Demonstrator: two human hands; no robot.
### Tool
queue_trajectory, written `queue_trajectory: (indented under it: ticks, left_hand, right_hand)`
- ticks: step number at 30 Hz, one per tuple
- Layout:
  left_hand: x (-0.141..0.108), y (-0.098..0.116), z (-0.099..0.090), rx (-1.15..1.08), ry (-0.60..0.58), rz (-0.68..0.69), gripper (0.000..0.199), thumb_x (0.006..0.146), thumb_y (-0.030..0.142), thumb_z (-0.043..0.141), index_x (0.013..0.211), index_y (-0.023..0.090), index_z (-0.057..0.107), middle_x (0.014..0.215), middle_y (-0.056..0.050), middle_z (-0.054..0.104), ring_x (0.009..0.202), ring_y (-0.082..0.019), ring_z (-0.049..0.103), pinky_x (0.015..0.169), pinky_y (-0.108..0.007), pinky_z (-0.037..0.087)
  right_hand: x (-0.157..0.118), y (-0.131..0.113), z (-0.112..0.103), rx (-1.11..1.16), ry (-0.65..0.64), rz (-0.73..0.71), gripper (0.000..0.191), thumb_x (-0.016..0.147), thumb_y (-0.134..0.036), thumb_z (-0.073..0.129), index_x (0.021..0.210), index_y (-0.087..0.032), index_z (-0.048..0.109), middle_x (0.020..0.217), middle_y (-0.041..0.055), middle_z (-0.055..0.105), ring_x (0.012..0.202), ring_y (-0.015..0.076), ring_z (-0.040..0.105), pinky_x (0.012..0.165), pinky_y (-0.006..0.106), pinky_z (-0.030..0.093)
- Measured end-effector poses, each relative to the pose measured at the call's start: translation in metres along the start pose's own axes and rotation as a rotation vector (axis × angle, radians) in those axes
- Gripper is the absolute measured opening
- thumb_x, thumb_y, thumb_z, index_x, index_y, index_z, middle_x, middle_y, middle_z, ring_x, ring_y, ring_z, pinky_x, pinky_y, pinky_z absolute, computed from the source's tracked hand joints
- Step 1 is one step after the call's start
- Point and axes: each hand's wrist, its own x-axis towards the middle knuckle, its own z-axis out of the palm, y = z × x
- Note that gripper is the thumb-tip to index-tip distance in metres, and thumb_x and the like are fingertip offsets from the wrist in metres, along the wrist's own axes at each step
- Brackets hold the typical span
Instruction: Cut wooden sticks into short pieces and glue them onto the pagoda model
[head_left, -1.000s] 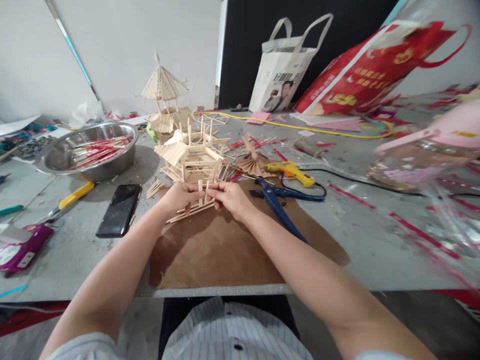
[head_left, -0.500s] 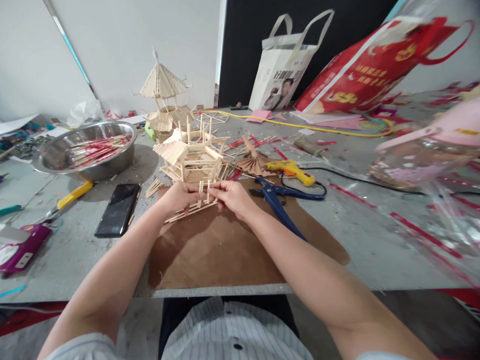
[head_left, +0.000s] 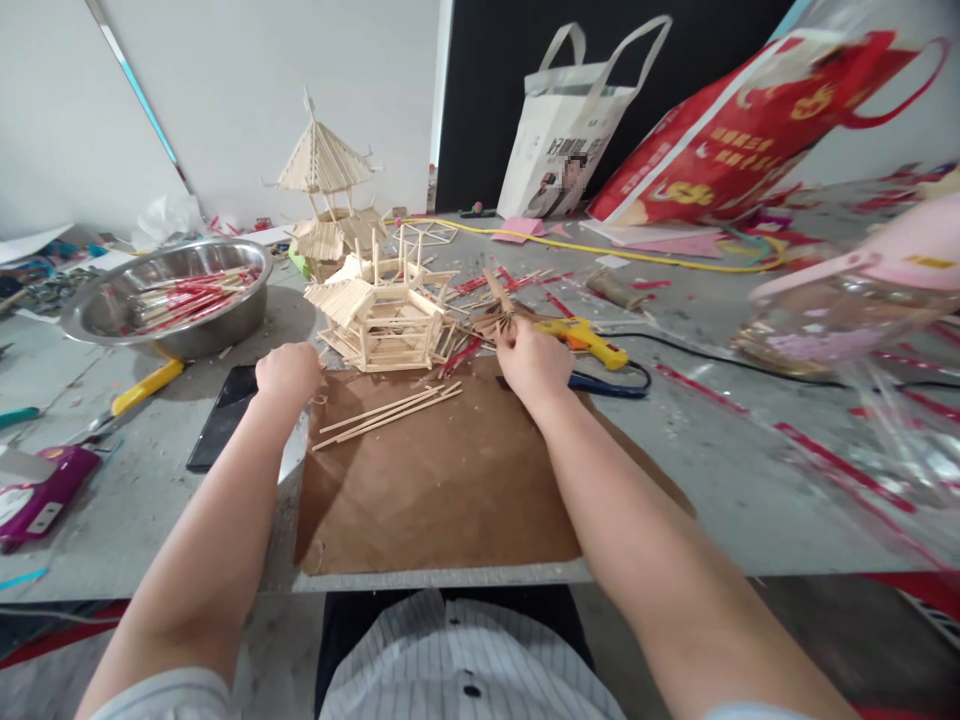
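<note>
My left hand (head_left: 289, 376) is closed, knuckles up, between the dark phone (head_left: 219, 420) and the brown mat (head_left: 442, 500); whatever its fingers hold is hidden. My right hand (head_left: 536, 362) is closed at the brown pleated paper (head_left: 491, 318), beside the yellow glue gun (head_left: 592, 340); what it grips is unclear. A few long thin wooden sticks (head_left: 390, 414) lie on the mat between my hands. Just beyond them stands a many-sided stick-built frame (head_left: 401, 325) with a slatted roof section. A taller stick pavilion (head_left: 326, 165) with a pointed roof rises behind it.
A steel bowl (head_left: 247, 325) with red-and-pale sticks stands left, near a yellow-handled tool (head_left: 150, 388). Blue-handled cutters (head_left: 615, 385) lie partly behind my right hand. Farther right are a black cord, red scraps and a pink-lidded container (head_left: 862, 290). Bags (head_left: 559, 140) stand behind.
My hands have moved apart from the middle, where they held short sticks. My left hand went left towards the phone, my right hand right and forward to the pleated paper.
</note>
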Motion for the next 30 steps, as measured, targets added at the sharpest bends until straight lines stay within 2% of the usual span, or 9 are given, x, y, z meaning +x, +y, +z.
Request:
queue_trajectory:
  ticks: [2,5,10,14,17,20,23,26,30]
  left_hand:
    - [0.003,-0.002,0.003,0.007,-0.005,-0.030,0.030,0.071,0.020,0.044,0.092,0.014,0.065,0.094,-0.016,0.064,0.088,-0.030,0.059,0.068,-0.037,0.046]
    - [0.007,-0.003,0.005,0.003,-0.030,-0.064,0.030,0.071,0.019,0.045,0.094,0.013,0.064,0.096,-0.017,0.063,0.089,-0.029,0.059,0.069,-0.036,0.047]
    - [0.008,-0.004,0.002,-0.012,-0.045,-0.085,0.033,0.072,0.018,0.044,0.098,0.011,0.063,0.099,-0.020,0.061,0.091,-0.029,0.058,0.069,-0.037,0.046]
    - [0.000,-0.001,-0.005,-0.007,-0.032,-0.048,0.032,0.072,0.020,0.044,0.095,0.012,0.064,0.097,-0.019,0.062,0.089,-0.030,0.058,0.068,-0.037,0.045]
    - [-0.014,0.011,-0.012,-0.032,-0.003,0.083,0.029,0.073,0.025,0.043,0.088,0.015,0.066,0.092,-0.015,0.064,0.085,-0.029,0.059,0.067,-0.034,0.044]
    - [-0.029,0.029,-0.013,-0.128,0.002,0.348,0.031,0.075,0.034,0.040,0.080,0.018,0.067,0.083,-0.010,0.065,0.078,-0.022,0.059,0.063,-0.026,0.041]
    - [-0.040,0.047,-0.005,-0.181,-0.041,0.569,0.031,0.076,0.035,0.040,0.074,0.019,0.066,0.073,-0.006,0.065,0.068,-0.017,0.057,0.058,-0.022,0.037]
    - [-0.042,0.056,0.005,-0.201,-0.091,0.636,0.030,0.076,0.034,0.040,0.071,0.019,0.066,0.070,-0.005,0.065,0.062,-0.015,0.055,0.055,-0.022,0.034]
    - [-0.041,0.058,0.011,-0.199,-0.121,0.653,0.027,0.074,0.033,0.043,0.071,0.020,0.067,0.071,-0.005,0.064,0.060,-0.015,0.054,0.053,-0.023,0.033]
  right_hand:
    - [-0.001,0.000,0.001,-0.024,-0.005,-0.045,0.036,0.079,-0.030,0.042,0.111,-0.018,0.053,0.083,0.0116,0.065,0.075,0.0252,0.060,0.062,0.034,0.041]
    - [-0.004,-0.003,0.000,0.012,-0.051,-0.192,0.026,0.078,-0.028,0.042,0.098,-0.023,0.059,0.089,0.0063,0.065,0.081,0.0232,0.059,0.063,0.031,0.040]
    - [-0.011,-0.012,-0.004,0.090,-0.258,-0.529,0.019,0.077,-0.029,0.045,0.082,-0.024,0.063,0.086,0.0017,0.066,0.082,0.0188,0.058,0.063,0.026,0.037]
    - [-0.016,-0.016,-0.004,0.070,-0.404,-0.657,0.016,0.075,-0.027,0.048,0.081,-0.024,0.063,0.087,0.0010,0.065,0.081,0.0171,0.057,0.061,0.024,0.035]
    - [-0.017,-0.015,-0.002,0.025,-0.501,-0.684,0.015,0.074,-0.027,0.050,0.082,-0.023,0.062,0.090,0.0018,0.063,0.081,0.0168,0.056,0.060,0.024,0.034]
    - [-0.016,-0.013,0.000,0.010,-0.558,-0.698,0.014,0.074,-0.026,0.049,0.082,-0.022,0.061,0.092,0.0027,0.061,0.082,0.0161,0.055,0.060,0.023,0.034]
    - [-0.015,-0.011,0.000,0.004,-0.578,-0.715,0.013,0.075,-0.022,0.046,0.079,-0.022,0.059,0.090,0.0025,0.060,0.080,0.0153,0.054,0.059,0.023,0.034]
    - [-0.015,-0.010,-0.001,0.015,-0.585,-0.733,0.012,0.076,-0.023,0.045,0.080,-0.022,0.056,0.090,0.0022,0.060,0.081,0.0151,0.054,0.061,0.023,0.034]
    - [-0.016,-0.009,-0.003,0.029,-0.622,-0.757,0.011,0.074,-0.027,0.051,0.082,-0.022,0.055,0.090,0.0025,0.059,0.081,0.0156,0.053,0.061,0.023,0.034]
